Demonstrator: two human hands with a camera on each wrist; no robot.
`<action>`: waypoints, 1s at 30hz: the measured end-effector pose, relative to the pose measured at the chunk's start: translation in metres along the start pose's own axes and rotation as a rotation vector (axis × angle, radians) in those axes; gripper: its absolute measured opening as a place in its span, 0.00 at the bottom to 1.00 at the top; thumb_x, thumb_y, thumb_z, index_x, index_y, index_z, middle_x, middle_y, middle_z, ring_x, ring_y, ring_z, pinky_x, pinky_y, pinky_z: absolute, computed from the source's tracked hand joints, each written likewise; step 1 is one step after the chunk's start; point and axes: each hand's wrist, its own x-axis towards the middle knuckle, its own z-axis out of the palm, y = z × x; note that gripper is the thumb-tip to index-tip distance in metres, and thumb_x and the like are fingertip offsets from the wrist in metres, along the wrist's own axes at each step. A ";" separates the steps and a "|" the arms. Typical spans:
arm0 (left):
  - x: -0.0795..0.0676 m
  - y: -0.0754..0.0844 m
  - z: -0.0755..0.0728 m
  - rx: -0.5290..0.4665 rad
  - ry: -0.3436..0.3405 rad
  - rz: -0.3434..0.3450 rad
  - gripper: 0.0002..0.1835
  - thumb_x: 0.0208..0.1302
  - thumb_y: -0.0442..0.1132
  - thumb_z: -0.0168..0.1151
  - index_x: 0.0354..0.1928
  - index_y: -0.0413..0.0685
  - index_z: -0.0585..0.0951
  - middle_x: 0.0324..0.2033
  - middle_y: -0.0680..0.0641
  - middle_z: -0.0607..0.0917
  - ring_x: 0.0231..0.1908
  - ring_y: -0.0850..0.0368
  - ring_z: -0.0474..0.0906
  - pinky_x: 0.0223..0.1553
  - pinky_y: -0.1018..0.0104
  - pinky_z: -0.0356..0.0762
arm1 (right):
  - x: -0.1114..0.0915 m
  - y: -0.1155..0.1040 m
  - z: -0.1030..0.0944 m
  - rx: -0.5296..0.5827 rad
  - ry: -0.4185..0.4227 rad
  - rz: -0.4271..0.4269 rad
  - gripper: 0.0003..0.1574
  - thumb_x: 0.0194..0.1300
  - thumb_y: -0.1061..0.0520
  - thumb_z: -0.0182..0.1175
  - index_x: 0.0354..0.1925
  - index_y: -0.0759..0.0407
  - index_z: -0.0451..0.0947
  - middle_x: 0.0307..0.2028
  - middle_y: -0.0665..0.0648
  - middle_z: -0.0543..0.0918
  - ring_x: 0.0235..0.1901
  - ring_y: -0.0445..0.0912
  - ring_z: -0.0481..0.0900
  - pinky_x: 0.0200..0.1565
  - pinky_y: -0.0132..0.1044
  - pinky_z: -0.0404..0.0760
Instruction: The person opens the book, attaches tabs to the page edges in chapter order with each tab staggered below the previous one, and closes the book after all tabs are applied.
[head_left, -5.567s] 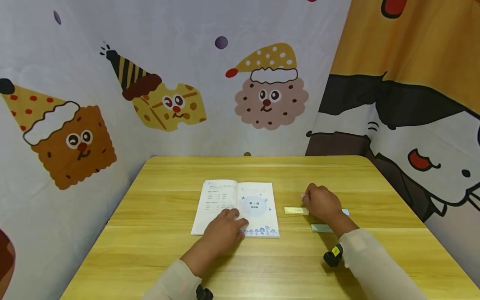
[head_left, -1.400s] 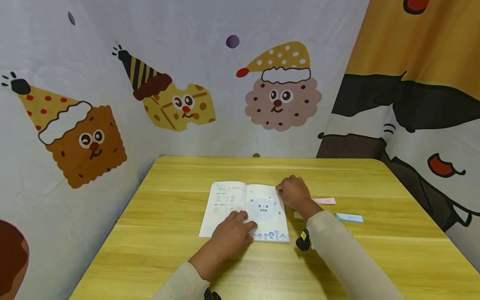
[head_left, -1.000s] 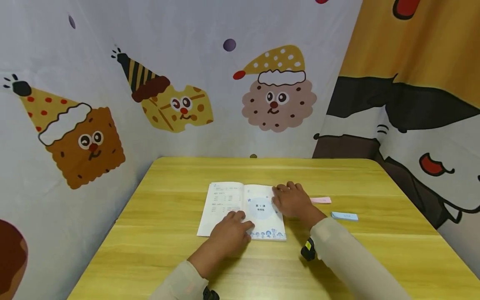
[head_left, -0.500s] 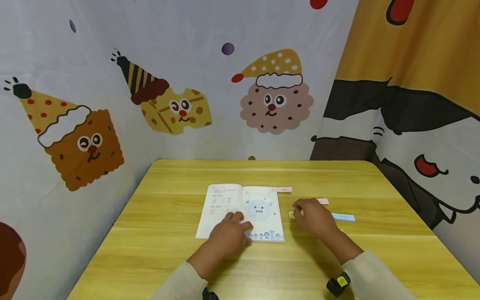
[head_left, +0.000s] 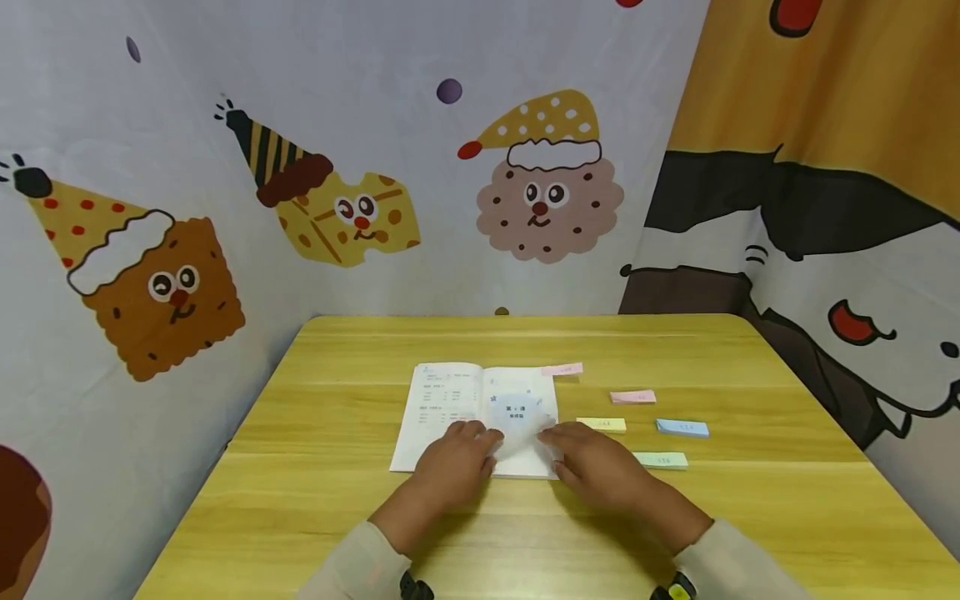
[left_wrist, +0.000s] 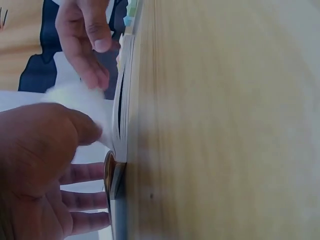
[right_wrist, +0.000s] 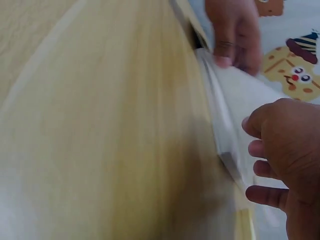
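An open booklet (head_left: 442,417) lies on the table. My left hand (head_left: 457,462) rests on its lower middle, fingers out over the left page and thumb by the lifting page in the left wrist view. My right hand (head_left: 596,462) is at the lower right corner, fingers apart and touching or just beside the right page (right_wrist: 245,90), which is curving up from that corner. Whether any fingertip pinches it is hard to tell through the blur. A pink sticky tab (head_left: 562,369) sticks out past the page's top right edge.
Right of the booklet lie small sticky tab pads: pink (head_left: 632,397), yellow (head_left: 602,425), blue (head_left: 682,427) and green (head_left: 662,460), the green partly behind the right hand. The wooden table (head_left: 360,346) meets a cartoon-printed curtain (head_left: 375,67) at the back.
My right hand set a pink tab at the page's top right edge, withdrew over the pads, then moved to the lower right corner, where the page is now lifted. The left hand stayed in place.
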 end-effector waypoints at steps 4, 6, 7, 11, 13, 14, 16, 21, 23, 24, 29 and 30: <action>0.003 0.001 -0.001 -0.039 0.051 -0.082 0.29 0.64 0.46 0.51 0.67 0.47 0.64 0.54 0.46 0.77 0.55 0.49 0.71 0.45 0.54 0.75 | 0.005 -0.006 0.006 -0.042 -0.057 -0.005 0.33 0.64 0.46 0.58 0.65 0.51 0.67 0.57 0.51 0.74 0.58 0.46 0.69 0.57 0.45 0.67; 0.004 0.000 -0.001 -0.065 0.096 -0.138 0.33 0.64 0.50 0.52 0.68 0.45 0.61 0.52 0.44 0.77 0.53 0.49 0.73 0.42 0.54 0.76 | 0.007 -0.007 0.008 -0.055 -0.068 -0.010 0.34 0.65 0.44 0.57 0.66 0.52 0.66 0.58 0.50 0.74 0.58 0.47 0.70 0.58 0.47 0.66; 0.004 0.000 -0.001 -0.085 0.127 -0.168 0.34 0.65 0.52 0.52 0.69 0.45 0.60 0.52 0.43 0.78 0.52 0.49 0.74 0.40 0.54 0.76 | 0.008 -0.007 0.008 -0.060 -0.069 -0.011 0.34 0.64 0.44 0.57 0.65 0.52 0.67 0.57 0.50 0.74 0.58 0.47 0.70 0.58 0.47 0.66; 0.003 -0.003 -0.002 -0.098 0.324 -0.273 0.41 0.61 0.55 0.59 0.70 0.45 0.56 0.47 0.40 0.78 0.48 0.47 0.75 0.33 0.55 0.77 | 0.009 -0.007 0.008 -0.061 -0.072 -0.013 0.30 0.63 0.44 0.59 0.59 0.54 0.73 0.56 0.50 0.76 0.57 0.47 0.70 0.57 0.48 0.66; 0.002 -0.006 -0.003 -0.036 0.410 -0.304 0.43 0.58 0.50 0.63 0.71 0.44 0.54 0.49 0.39 0.75 0.51 0.44 0.71 0.39 0.54 0.77 | 0.009 -0.006 0.007 -0.057 -0.087 -0.019 0.27 0.62 0.44 0.60 0.56 0.54 0.76 0.55 0.50 0.77 0.57 0.47 0.71 0.57 0.47 0.66; 0.001 -0.008 -0.003 0.014 0.435 -0.321 0.44 0.57 0.47 0.63 0.72 0.46 0.53 0.51 0.37 0.73 0.55 0.42 0.68 0.45 0.53 0.74 | 0.009 -0.006 0.006 -0.054 -0.095 -0.022 0.27 0.62 0.44 0.60 0.55 0.55 0.77 0.54 0.51 0.77 0.56 0.47 0.71 0.57 0.47 0.66; 0.000 -0.010 -0.003 0.114 0.435 -0.337 0.45 0.54 0.41 0.64 0.73 0.52 0.52 0.58 0.35 0.67 0.63 0.37 0.56 0.58 0.47 0.62 | 0.008 -0.006 0.005 -0.049 -0.108 -0.022 0.25 0.62 0.44 0.60 0.54 0.54 0.78 0.54 0.51 0.77 0.56 0.47 0.71 0.57 0.47 0.66; -0.002 -0.009 -0.001 0.242 0.277 -0.150 0.33 0.54 0.31 0.65 0.62 0.62 0.72 0.66 0.38 0.59 0.68 0.35 0.43 0.65 0.44 0.42 | 0.005 -0.004 0.002 -0.040 -0.106 -0.024 0.21 0.62 0.45 0.60 0.51 0.52 0.81 0.53 0.51 0.78 0.55 0.47 0.72 0.57 0.48 0.67; -0.003 -0.007 0.000 0.226 0.217 -0.018 0.23 0.52 0.29 0.65 0.51 0.57 0.80 0.61 0.43 0.69 0.64 0.41 0.57 0.63 0.51 0.55 | 0.005 -0.002 0.001 -0.044 -0.100 -0.035 0.18 0.63 0.47 0.59 0.49 0.51 0.82 0.52 0.50 0.79 0.54 0.47 0.73 0.56 0.48 0.68; -0.003 -0.005 0.001 0.210 0.191 0.032 0.20 0.52 0.29 0.66 0.46 0.56 0.82 0.56 0.46 0.73 0.60 0.45 0.64 0.59 0.54 0.63 | 0.005 -0.002 0.001 -0.047 -0.095 -0.040 0.17 0.63 0.49 0.59 0.48 0.51 0.82 0.52 0.50 0.79 0.54 0.46 0.73 0.56 0.47 0.68; -0.003 -0.003 0.006 0.165 0.124 0.066 0.06 0.57 0.35 0.62 0.36 0.54 0.80 0.39 0.54 0.76 0.38 0.55 0.71 0.35 0.63 0.73 | 0.010 0.000 0.003 -0.072 -0.046 -0.093 0.10 0.60 0.57 0.59 0.40 0.51 0.85 0.45 0.48 0.82 0.49 0.43 0.77 0.53 0.42 0.72; -0.004 -0.003 0.006 0.164 0.119 0.055 0.04 0.59 0.39 0.62 0.36 0.54 0.80 0.38 0.53 0.76 0.38 0.55 0.70 0.35 0.62 0.73 | 0.012 0.000 0.004 -0.075 -0.031 -0.101 0.08 0.60 0.58 0.60 0.38 0.50 0.84 0.43 0.47 0.82 0.47 0.42 0.77 0.51 0.40 0.73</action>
